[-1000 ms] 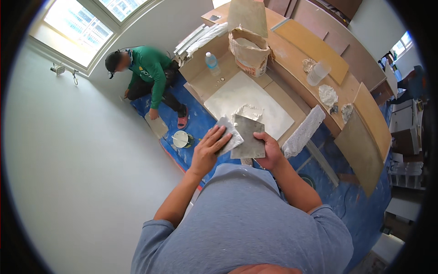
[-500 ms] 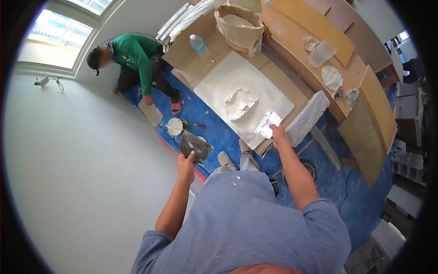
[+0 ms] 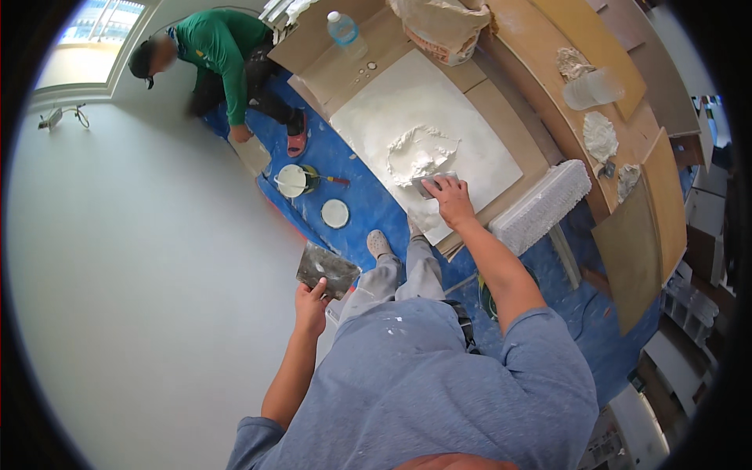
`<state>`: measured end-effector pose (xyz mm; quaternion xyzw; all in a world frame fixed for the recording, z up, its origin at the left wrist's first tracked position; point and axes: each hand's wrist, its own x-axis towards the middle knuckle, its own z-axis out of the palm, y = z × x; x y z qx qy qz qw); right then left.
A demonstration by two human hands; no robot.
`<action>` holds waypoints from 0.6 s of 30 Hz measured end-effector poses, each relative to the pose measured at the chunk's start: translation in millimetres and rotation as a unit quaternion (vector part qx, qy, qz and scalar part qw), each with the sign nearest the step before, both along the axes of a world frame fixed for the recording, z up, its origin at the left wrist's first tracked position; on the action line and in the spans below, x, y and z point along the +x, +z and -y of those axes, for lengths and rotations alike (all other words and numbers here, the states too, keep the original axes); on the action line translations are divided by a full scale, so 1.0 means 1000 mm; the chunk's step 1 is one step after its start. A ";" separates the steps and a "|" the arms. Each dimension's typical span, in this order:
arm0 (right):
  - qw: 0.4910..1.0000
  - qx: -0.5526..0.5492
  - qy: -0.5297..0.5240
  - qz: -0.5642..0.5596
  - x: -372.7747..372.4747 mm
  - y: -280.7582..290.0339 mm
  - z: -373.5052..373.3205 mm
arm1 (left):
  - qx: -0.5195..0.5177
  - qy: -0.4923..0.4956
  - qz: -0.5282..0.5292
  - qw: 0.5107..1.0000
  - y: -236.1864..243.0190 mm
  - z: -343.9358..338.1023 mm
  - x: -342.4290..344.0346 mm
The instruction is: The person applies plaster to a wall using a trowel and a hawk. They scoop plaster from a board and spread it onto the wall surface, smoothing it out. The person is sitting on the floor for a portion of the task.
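My left hand [image 3: 312, 308] grips a dark, plaster-smeared flat plate [image 3: 329, 270], like a hawk, held out near the white wall. In my right hand [image 3: 452, 200] is a metal putty knife [image 3: 433, 185], its blade at the near edge of a ring-shaped heap of white plaster [image 3: 421, 152]. The heap lies on a white mixing board [image 3: 489, 160] dusted with powder. My fingers hide part of the knife.
Ahead on the left, a person in green [image 3: 221, 47] crouches by the wall. White-topped pails [image 3: 291, 180] stand on the blue floor sheet [image 3: 352, 196]. Beyond the board are a water bottle [image 3: 342, 30] and a powder sack [image 3: 446, 27]; a white textured block [image 3: 542, 205] lies right.
My right hand has swung the putty knife from the board's near right side leftward to the plaster heap, tilting its blade down. The left hand has shifted slightly nearer me with the plate.
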<state>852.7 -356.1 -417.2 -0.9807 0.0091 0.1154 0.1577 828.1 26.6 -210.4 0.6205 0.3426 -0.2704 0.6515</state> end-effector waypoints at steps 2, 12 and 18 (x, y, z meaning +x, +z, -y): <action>0.999 -0.020 0.046 0.013 0.010 -0.008 -0.011 | 0.002 0.015 -0.010 1.000 -0.002 -0.005 -0.004; 0.987 -0.132 0.090 -0.009 -0.007 -0.058 -0.046 | 0.039 0.058 -0.059 0.996 -0.001 -0.015 -0.031; 0.958 -0.118 0.128 -0.229 0.010 -0.008 -0.045 | 0.016 0.050 -0.045 0.998 0.003 -0.016 -0.028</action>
